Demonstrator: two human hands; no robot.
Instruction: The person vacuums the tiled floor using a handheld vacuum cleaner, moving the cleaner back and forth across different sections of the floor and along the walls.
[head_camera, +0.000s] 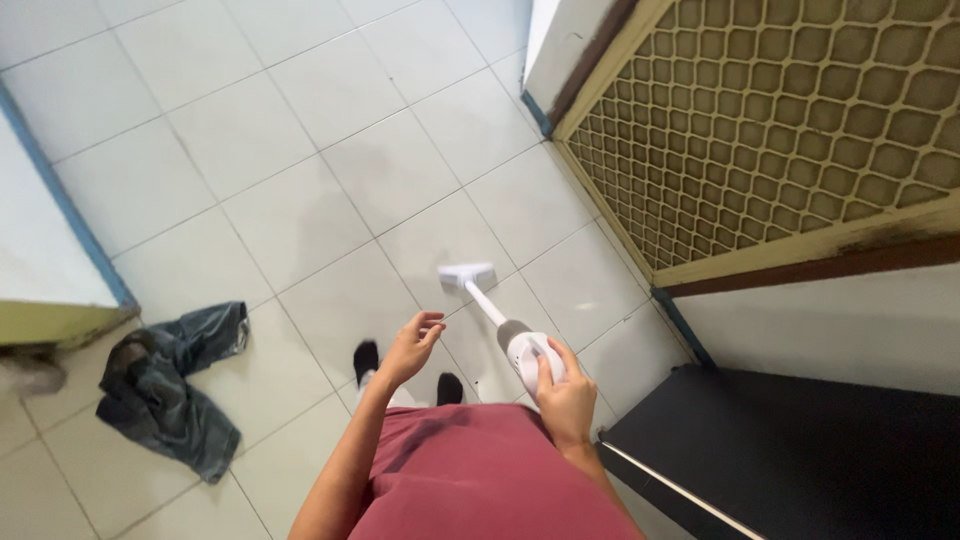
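Note:
My right hand (566, 397) grips the white body of a stick vacuum cleaner (522, 347). Its thin white tube runs forward and down to a flat white floor head (465, 273) resting on the pale tiled floor. My left hand (411, 346) hovers free just left of the vacuum, fingers loosely curled and apart, holding nothing. Below my hands I see my dark red shirt and my feet in black socks (366, 358).
A crumpled pair of dark jeans (165, 385) lies on the tiles at the left. A lattice-panelled door (790, 130) stands at the upper right. A black surface (800, 450) fills the lower right. A blue-trimmed wall edge (60, 215) runs along the left.

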